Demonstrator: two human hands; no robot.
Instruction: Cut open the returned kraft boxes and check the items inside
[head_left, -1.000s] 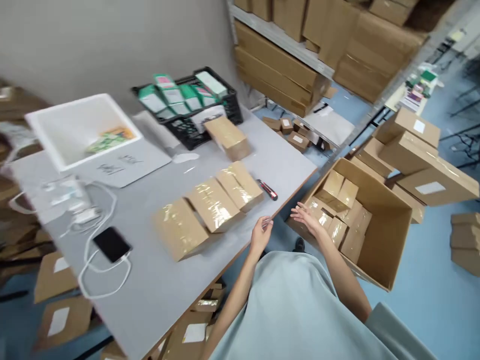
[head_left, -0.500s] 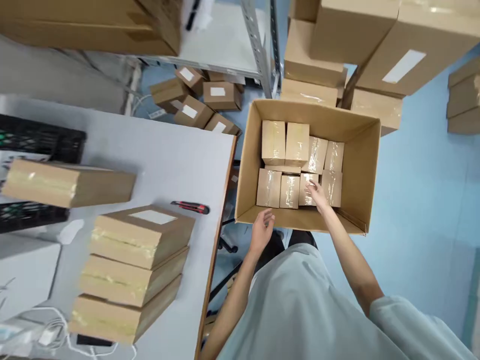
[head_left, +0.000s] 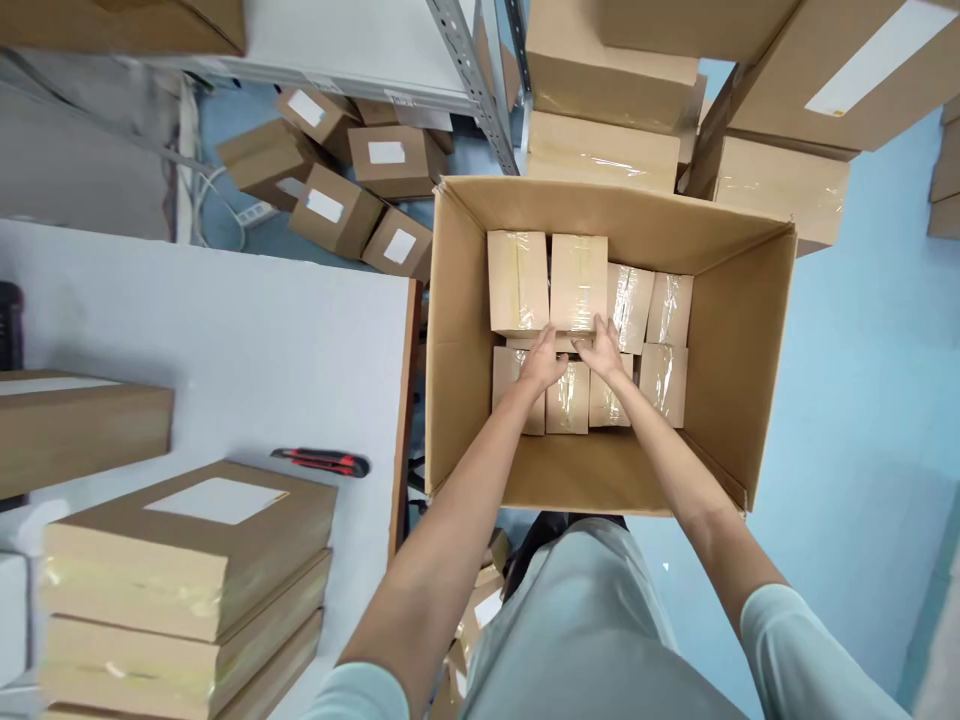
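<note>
A large open carton point(head_left: 735, 340) holds several small taped cardboard boxes set in two rows. Both my hands reach inside it. My left hand point(head_left: 544, 362) has its fingers apart beside the lower edge of the upper-left small box point(head_left: 517, 282). Just to its right, my right hand point(head_left: 602, 352) spreads its fingers at the near edge of the taller small box point(head_left: 579, 280). Whether the fingertips press on these boxes I cannot tell. A front-row box point(head_left: 568, 398) lies under and between my hands, partly covered by them.
To the left is a white table point(head_left: 225, 330) with a red and black utility knife point(head_left: 321, 461) and stacked flat boxes point(head_left: 187, 560). Labelled boxes point(head_left: 337, 210) lie on the floor behind it. A metal shelf post point(head_left: 476, 80) and big cartons point(head_left: 607, 150) stand beyond the open carton.
Both hands have moved to the middle of the carton; the left came in from its near edge, the right moved left and away from me. The view has shifted closer to the carton.
</note>
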